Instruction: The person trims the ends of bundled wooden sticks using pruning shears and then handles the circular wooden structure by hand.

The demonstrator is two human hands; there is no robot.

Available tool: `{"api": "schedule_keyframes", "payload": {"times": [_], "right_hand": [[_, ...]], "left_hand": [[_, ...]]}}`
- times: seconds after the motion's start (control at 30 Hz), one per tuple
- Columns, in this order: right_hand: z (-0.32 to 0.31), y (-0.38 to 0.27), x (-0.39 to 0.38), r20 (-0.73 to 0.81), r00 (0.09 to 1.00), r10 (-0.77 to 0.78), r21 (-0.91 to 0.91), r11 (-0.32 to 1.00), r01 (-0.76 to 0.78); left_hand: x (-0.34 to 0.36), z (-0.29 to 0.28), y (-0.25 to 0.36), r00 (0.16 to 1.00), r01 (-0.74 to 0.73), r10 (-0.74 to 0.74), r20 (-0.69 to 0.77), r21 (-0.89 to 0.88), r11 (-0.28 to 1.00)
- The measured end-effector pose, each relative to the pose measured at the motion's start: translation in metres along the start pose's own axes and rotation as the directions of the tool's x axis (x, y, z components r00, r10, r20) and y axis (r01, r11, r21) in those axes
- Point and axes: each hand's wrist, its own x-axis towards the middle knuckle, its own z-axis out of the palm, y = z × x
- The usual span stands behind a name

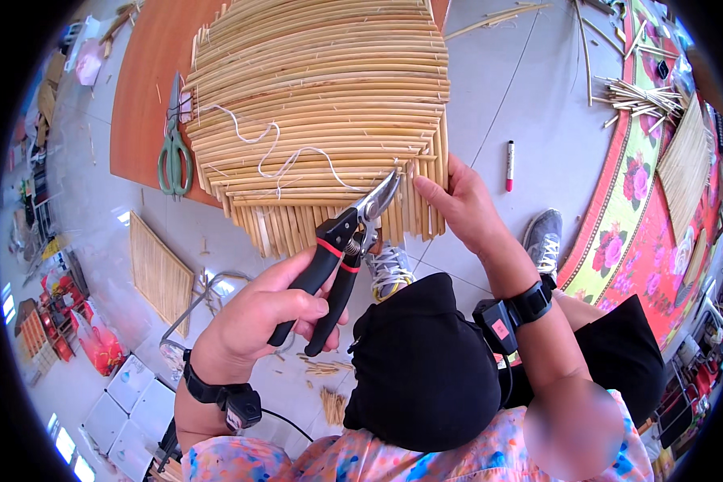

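Note:
My left hand (253, 317) is closed round the black handles of a pair of pruning shears (345, 230) with red bands. Their blades reach over the lower right part of a panel of thin, pale wooden sticks (313, 88), tips on the sticks. Whether the blades cut into anything is too small to tell. My right hand (466, 205) grips the panel's lower right edge, thumb on top and fingers underneath, hidden. A loose white string (267, 157) curls across the panel. Shorter upright sticks (289, 225) run along its lower edge.
The panel lies partly on an orange-brown table (143, 104), with green-handled scissors (173, 153) at its left. A marker (510, 166) lies on the tiled floor. A stick panel (162, 269) stands lower left. At right, a floral cloth (610, 217) bears a stick bundle (643, 100).

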Motion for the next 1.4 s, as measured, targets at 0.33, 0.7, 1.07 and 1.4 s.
{"api": "schedule_keyframes", "payload": {"times": [0.33,0.7,1.07,1.4], "right_hand": [[0.0,0.001,-0.002,0.003,1.0,-0.009,0.002,1.0,0.009],[-0.004,-0.006,0.001,0.005,0.99,0.144,0.094,0.985,-0.144],[0.012,-0.018,0.001,-0.173,0.777,-0.605,-0.841,0.502,0.203],[0.019,-0.02,-0.003,-0.222,0.746,-0.628,-0.765,0.587,0.266]], "left_hand": [[0.0,0.003,-0.007,1.0,0.005,-0.005,-0.013,-0.012,1.0],[-0.001,-0.005,-0.026,0.997,-0.071,0.068,0.023,0.182,0.981],[-0.025,-0.018,-0.05,0.997,-0.066,0.066,0.035,0.004,0.998],[-0.023,-0.027,-0.055,0.993,-0.101,0.102,0.058,-0.015,0.995]]}}
